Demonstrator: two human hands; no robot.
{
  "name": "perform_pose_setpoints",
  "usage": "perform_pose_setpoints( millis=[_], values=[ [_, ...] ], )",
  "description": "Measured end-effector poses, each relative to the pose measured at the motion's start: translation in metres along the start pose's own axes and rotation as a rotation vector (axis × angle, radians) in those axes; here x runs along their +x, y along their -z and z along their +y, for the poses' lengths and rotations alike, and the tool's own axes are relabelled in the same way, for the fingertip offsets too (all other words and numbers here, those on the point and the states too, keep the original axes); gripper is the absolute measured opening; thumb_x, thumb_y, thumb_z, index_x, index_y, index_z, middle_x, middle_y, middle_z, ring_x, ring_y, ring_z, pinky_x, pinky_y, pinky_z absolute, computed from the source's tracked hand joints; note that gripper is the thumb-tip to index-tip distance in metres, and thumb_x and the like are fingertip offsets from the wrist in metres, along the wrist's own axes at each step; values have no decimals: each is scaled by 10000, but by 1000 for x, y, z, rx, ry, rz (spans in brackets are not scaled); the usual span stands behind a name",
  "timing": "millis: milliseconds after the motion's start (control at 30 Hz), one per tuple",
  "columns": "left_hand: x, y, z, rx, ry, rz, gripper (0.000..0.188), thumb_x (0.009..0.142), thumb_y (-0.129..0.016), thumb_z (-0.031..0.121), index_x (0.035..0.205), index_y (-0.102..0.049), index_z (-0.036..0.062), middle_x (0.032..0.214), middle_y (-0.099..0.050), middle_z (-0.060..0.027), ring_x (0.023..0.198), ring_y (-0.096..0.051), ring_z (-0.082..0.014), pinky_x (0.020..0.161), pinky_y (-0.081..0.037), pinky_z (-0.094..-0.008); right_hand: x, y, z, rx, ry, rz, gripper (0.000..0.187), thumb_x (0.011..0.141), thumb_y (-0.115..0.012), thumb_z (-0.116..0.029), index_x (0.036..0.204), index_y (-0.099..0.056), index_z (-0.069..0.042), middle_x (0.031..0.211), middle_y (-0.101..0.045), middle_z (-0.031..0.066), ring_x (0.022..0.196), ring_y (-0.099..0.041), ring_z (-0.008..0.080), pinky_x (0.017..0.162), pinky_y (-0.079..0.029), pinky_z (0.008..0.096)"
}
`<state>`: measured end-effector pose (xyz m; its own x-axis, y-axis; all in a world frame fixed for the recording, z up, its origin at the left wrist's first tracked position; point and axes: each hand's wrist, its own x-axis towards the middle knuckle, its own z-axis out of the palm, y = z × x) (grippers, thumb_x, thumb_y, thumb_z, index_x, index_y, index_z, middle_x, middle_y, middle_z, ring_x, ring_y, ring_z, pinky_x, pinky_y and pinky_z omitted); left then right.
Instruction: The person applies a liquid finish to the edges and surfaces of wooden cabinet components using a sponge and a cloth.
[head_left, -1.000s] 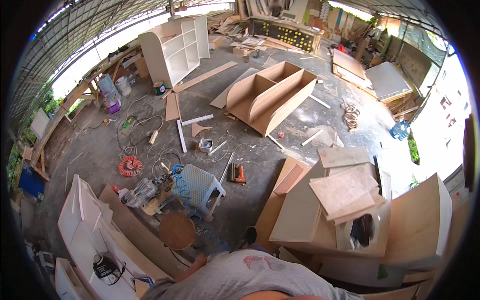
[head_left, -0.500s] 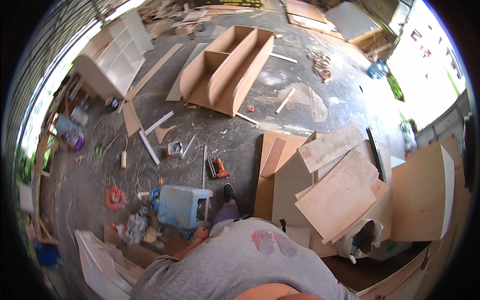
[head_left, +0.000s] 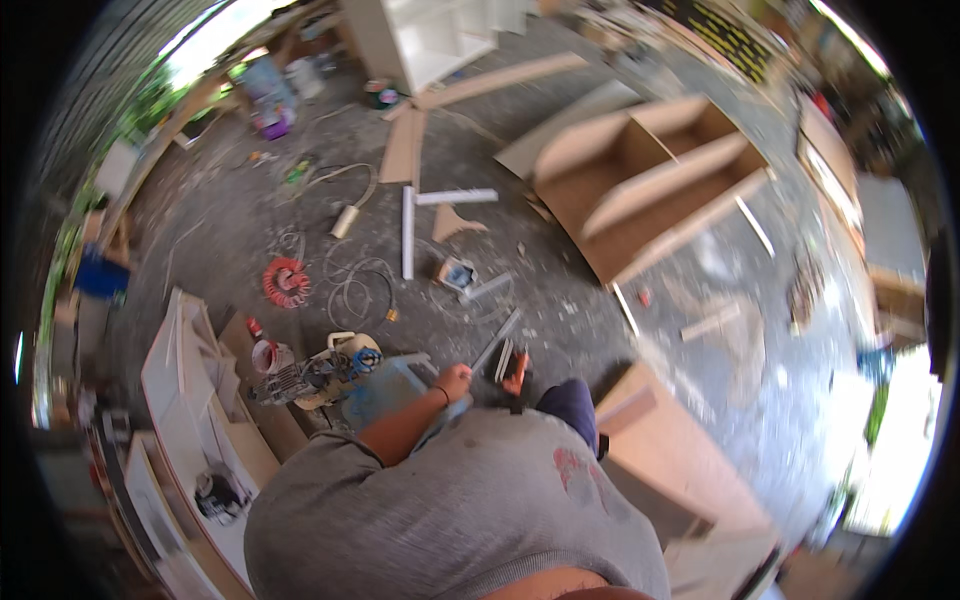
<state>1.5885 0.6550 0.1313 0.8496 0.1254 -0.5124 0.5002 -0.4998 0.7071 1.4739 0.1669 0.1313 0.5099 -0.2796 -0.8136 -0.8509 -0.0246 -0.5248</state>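
Note:
My left hand is out in front of my body, over the right end of a light blue plastic stool. Its fingers look curled closed, and what they hold, if anything, is hidden. A thin grey strip runs away from just beyond the fingers; whether hand and strip touch, I cannot tell. An orange and black nail gun lies on the floor to the right of the hand. My right hand is out of sight.
An unfinished wooden shelf unit lies on the floor ahead. Left are a red coiled hose, loose cords and a miter saw. White strips and a small open box lie in between. Wood panels stand at right.
My view has swung left, so the shelf unit and nail gun sit further right. My left hand and forearm have come forward and show more fully over the stool.

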Motion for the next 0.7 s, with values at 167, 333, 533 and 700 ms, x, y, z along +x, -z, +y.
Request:
perform_pose_setpoints(
  millis=[167,333,533,700],
  values=[
    [58,-41,-130,548,-174,101,245,903,-560,268,974,-700,80,949,-694,-166,934,-659,-335,827,-516,-446,109,-46,-131,-91,17,-189,404,916,-557,-395,1234,-534,-147,1112,-612,97,914,-616,265,688,-479,405],
    [44,-78,-125,530,402,-147,310,845,-575,340,982,-724,105,1042,-686,-160,993,-660,-327,836,-522,-439,225,-20,-283,-310,40,-189,418,911,-568,-402,1248,-515,-160,1108,-606,86,895,-614,259,664,-476,406],
    [117,-64,14,28,666,225,335,827,-614,376,1009,-725,117,1062,-698,-184,1007,-666,-342,867,-522,-423,320,-41,-473,-319,88,-129,439,904,-582,-410,1264,-493,-176,1103,-598,73,873,-612,251,634,-472,407],
    [209,-58,42,-318,562,469,261,779,-640,265,968,-734,111,1027,-704,-184,969,-672,-347,842,-530,-415,388,-138,-575,-88,107,-217,410,905,-587,-413,1230,-499,-178,1076,-596,70,839,-614,239,589,-469,392]
  ],
)
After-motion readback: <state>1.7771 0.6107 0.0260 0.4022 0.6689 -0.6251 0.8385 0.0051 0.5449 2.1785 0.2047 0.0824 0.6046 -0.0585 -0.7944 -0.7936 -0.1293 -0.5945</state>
